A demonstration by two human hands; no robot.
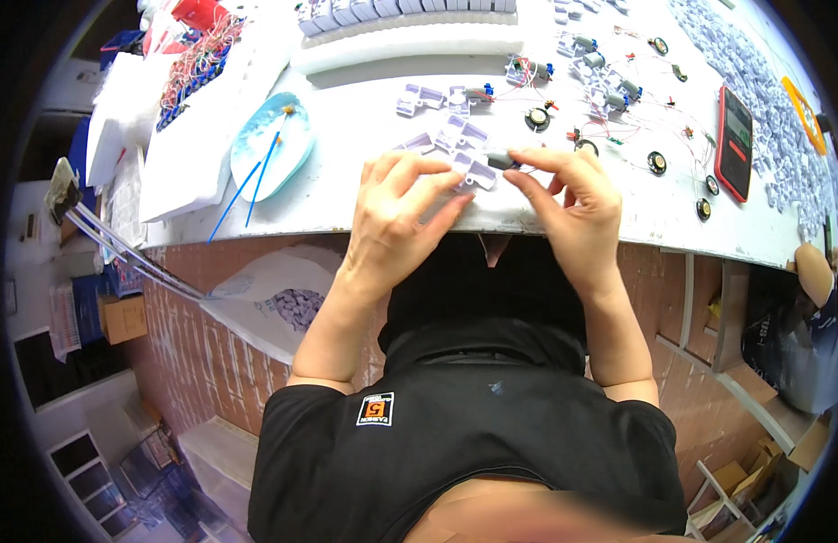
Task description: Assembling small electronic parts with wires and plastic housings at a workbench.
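Observation:
Near the table's front edge, my left hand [392, 213] pinches a pale lavender plastic housing [476, 170] between thumb and fingers. My right hand [577, 199] grips a small dark grey motor [501, 160] by its right end, thumb and forefinger closed on it. The motor's left end meets the right side of the housing; whether it sits inside cannot be made out. Just beyond lie more open housings [461, 134], and one farther back carries a motor with a blue end [484, 92]. Small round black speakers [536, 119] on thin wires lie to the right.
A light blue dish [301, 145] with blue sticks stands at left, near bundled wires [201, 68] on white foam. Rows of grey cases [410, 7] stand behind. A red-rimmed phone [734, 145] and heaped plastic parts [781, 118] lie right. Another person's arm [813, 271] shows far right.

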